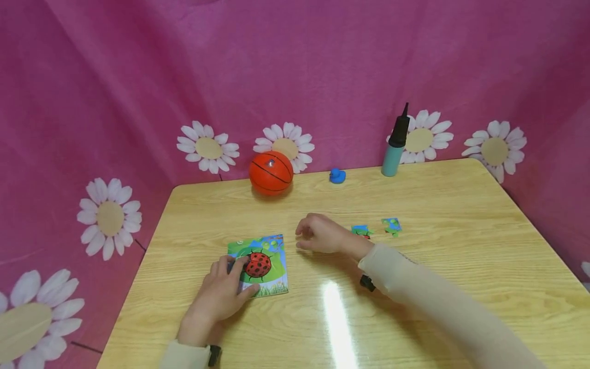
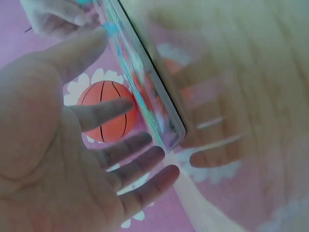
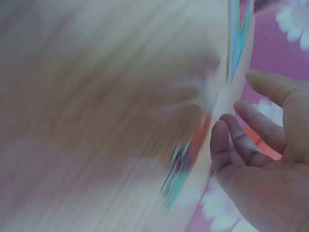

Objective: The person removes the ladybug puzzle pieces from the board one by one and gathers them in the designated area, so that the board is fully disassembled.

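From my remote feed, I see my sleeved left arm (image 1: 184, 357) come in at the bottom of the head view, the left hand (image 1: 218, 295) reaching forward. Its fingers (image 2: 108, 113) are spread and nearly straight, with the thumb (image 2: 79, 59) held away from them. My right arm (image 1: 438, 297) slants in from the lower right; the right hand (image 1: 324, 234) points inward, fingers loosely bent. I have the two hands apart, the right one farther forward.

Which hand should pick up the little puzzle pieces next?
Probably the right hand: it looks empty and is nearer the two small puzzle pieces, while the left hand is over at the ladybug puzzle.
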The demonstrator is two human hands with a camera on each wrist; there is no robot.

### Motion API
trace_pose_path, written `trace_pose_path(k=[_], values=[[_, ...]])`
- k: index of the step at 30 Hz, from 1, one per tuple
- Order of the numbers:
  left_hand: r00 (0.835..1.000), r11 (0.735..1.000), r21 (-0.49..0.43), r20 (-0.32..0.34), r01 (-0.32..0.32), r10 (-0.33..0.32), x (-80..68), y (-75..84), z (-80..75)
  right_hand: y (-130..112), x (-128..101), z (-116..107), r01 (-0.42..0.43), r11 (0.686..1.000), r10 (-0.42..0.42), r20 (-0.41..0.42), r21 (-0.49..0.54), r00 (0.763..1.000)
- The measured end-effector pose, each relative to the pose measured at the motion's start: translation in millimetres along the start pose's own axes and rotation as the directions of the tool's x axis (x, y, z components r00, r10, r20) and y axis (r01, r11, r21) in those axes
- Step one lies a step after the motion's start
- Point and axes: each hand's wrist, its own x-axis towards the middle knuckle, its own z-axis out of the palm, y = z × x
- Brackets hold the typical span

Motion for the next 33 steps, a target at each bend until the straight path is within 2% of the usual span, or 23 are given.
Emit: trace_pose_path(k=[5, 10, 16, 23, 28, 33], values=[[0.994, 0.994, -0.008, -0.012, -0.108, 0.108, -0.7, 2.1, 6.7, -27.9, 11.4, 19.8, 0.078, 0.997, -0.076, 0.063, -0.029, 0.995], [0.981, 0.980, -0.048, 0.022, -0.192, 0.194, -2.3, 4.9, 7.9, -47.8, 20.0, 32.3, 0.038, 0.997, -0.028, 0.141, -0.071, 0.990], [0.977, 0.978, -0.073, 0.076, -0.195, 0.200, -6.6, 4.4, 2.2, -62.0, 28.7, 38.1, -0.032, 0.987, 0.064, 0.194, -0.160, 0.979], [0.962, 0.971, -0.118, 0.157, -0.208, 0.225, -8.0, 4.4, -1.7, -73.2, 34.7, 38.0, -0.101, 0.991, 0.119, 0.253, -0.082, 0.960], [0.962, 0.974, -0.116, 0.175, -0.192, 0.210, -6.8, 8.6, -2.8, -73.9, 35.6, 37.7, -0.151, 0.985, 0.166, 0.264, -0.078, 0.950], [0.964, 0.982, -0.096, 0.198, -0.163, 0.179, -5.3, 12.6, -6.6, -70.8, 35.8, 37.6, -0.152, 0.987, 0.160, 0.245, -0.049, 0.956]])
